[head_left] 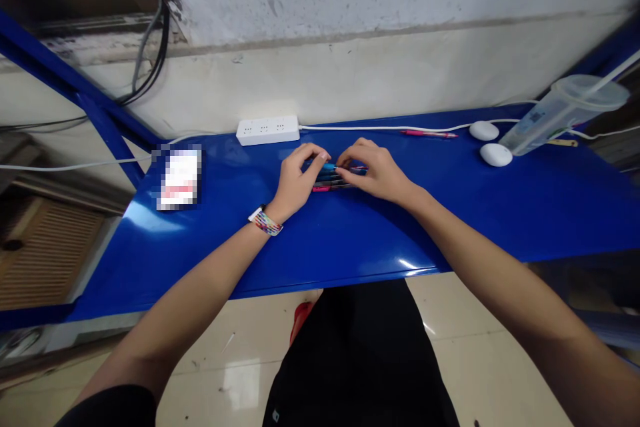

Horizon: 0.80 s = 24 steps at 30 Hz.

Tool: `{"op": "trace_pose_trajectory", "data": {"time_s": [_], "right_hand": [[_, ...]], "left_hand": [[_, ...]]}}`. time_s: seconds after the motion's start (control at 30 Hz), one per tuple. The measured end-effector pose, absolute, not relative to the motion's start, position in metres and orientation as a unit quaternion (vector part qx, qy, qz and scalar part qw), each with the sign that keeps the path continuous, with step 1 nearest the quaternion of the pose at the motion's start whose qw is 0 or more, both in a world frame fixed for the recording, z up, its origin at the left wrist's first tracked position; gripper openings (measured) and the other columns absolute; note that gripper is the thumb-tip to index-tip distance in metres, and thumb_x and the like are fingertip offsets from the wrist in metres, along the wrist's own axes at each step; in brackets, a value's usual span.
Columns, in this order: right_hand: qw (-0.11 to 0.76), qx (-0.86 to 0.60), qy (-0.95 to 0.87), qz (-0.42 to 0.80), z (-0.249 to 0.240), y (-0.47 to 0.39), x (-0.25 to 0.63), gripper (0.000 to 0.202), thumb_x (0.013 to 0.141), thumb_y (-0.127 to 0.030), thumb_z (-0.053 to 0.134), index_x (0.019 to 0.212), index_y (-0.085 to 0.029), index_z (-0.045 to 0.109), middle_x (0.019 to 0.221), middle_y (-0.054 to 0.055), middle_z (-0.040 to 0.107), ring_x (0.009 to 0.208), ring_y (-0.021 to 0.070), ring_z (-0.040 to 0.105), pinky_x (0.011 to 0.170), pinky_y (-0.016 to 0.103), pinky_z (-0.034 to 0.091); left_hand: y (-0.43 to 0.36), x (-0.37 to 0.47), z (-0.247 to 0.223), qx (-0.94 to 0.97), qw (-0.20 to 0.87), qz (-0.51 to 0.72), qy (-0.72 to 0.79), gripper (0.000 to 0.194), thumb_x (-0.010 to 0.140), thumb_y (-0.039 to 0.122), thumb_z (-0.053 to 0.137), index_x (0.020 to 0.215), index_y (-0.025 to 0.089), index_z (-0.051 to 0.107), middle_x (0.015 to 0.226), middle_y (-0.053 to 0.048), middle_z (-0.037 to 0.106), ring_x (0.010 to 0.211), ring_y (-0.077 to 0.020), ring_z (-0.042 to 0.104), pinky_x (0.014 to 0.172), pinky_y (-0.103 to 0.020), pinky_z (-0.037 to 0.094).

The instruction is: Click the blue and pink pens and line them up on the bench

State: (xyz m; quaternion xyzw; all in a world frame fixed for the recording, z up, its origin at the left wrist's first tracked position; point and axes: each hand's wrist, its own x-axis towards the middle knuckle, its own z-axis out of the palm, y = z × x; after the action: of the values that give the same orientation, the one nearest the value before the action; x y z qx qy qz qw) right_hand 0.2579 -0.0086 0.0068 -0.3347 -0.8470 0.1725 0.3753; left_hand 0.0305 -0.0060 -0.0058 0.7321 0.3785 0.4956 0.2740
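Note:
Several pens (331,184) lie side by side on the blue shelf top, in the middle, between my two hands. A light-blue pen (329,167) lies across the far side of this group. My left hand (297,180), a patterned watch strap on its wrist, curls its thumb and fingers around the left end of the blue pen. From the other side, my right hand (375,172) pinches the right end of that pen with thumb and forefinger. The right hand covers the far ends of the other pens; one of them has a pink-red tip.
A white power strip (268,131) stands against the wall, its cable running right past a red pen (429,134). Two white rounded objects (496,155) sit by a tilted clear plastic cup (555,113). A blurred white item (180,178) lies left. Blue shelf posts (107,130) rise beside it.

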Motion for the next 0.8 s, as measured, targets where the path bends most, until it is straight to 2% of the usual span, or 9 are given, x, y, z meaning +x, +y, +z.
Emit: {"op": "trace_pose_trajectory", "data": {"time_s": [0.13, 0.27, 0.4, 0.57, 0.67, 0.8], "right_hand": [[0.423, -0.408, -0.786, 0.19, 0.003, -0.002, 0.262, 0.023, 0.101, -0.049, 0.076, 0.097, -0.027, 0.078, 0.087, 0.003, 0.077, 0.085, 0.0251, 0.066, 0.085, 0.041, 0.052], [0.484, -0.435, -0.708, 0.276, -0.002, 0.007, 0.265, 0.022, 0.093, -0.046, 0.082, 0.09, -0.025, 0.078, 0.082, 0.003, 0.075, 0.077, 0.0217, 0.065, 0.077, 0.039, 0.053], [0.54, -0.403, -0.617, 0.408, -0.006, 0.019, 0.27, 0.02, 0.09, -0.045, 0.081, 0.087, -0.026, 0.077, 0.077, 0.001, 0.074, 0.074, 0.0209, 0.069, 0.078, 0.04, 0.059], [0.549, -0.384, -0.594, 0.446, -0.008, 0.024, 0.273, 0.023, 0.087, -0.044, 0.088, 0.094, -0.022, 0.083, 0.085, 0.005, 0.08, 0.079, 0.0213, 0.076, 0.083, 0.042, 0.065], [0.542, -0.389, -0.601, 0.441, -0.007, 0.021, 0.272, 0.019, 0.088, -0.037, 0.089, 0.098, -0.02, 0.085, 0.088, 0.007, 0.082, 0.081, 0.0225, 0.078, 0.087, 0.044, 0.066], [0.539, -0.376, -0.612, 0.439, -0.006, 0.018, 0.27, 0.019, 0.086, -0.034, 0.09, 0.1, -0.021, 0.087, 0.09, 0.008, 0.084, 0.084, 0.0247, 0.079, 0.092, 0.048, 0.067]], "left_hand": [[-0.004, 0.028, -0.006, 0.746, 0.265, 0.476, 0.383, 0.011, 0.107, 0.035, 0.071, 0.103, 0.028, 0.078, 0.105, -0.004, 0.083, 0.101, -0.0238, 0.076, 0.1, -0.042, 0.058], [0.003, 0.024, -0.008, 0.738, 0.243, 0.496, 0.387, 0.006, 0.102, 0.027, 0.075, 0.105, 0.027, 0.08, 0.111, -0.005, 0.084, 0.107, -0.0242, 0.077, 0.103, -0.043, 0.058], [0.01, 0.018, -0.01, 0.719, 0.245, 0.516, 0.396, 0.007, 0.101, 0.025, 0.075, 0.106, 0.028, 0.079, 0.11, -0.006, 0.083, 0.106, -0.0242, 0.077, 0.102, -0.043, 0.06], [0.012, 0.014, -0.008, 0.706, 0.255, 0.522, 0.404, 0.006, 0.101, 0.029, 0.075, 0.105, 0.027, 0.078, 0.11, -0.005, 0.083, 0.104, -0.0245, 0.076, 0.1, -0.042, 0.059], [0.013, 0.012, -0.008, 0.706, 0.264, 0.516, 0.407, 0.01, 0.104, 0.035, 0.071, 0.101, 0.029, 0.078, 0.091, -0.003, 0.079, 0.087, -0.022, 0.073, 0.089, -0.04, 0.058], [0.015, 0.011, -0.012, 0.685, 0.29, 0.52, 0.419, 0.042, 0.111, 0.049, 0.061, 0.077, 0.027, 0.071, 0.06, 0.001, 0.056, 0.06, -0.018, 0.058, 0.068, -0.038, 0.049]]}}
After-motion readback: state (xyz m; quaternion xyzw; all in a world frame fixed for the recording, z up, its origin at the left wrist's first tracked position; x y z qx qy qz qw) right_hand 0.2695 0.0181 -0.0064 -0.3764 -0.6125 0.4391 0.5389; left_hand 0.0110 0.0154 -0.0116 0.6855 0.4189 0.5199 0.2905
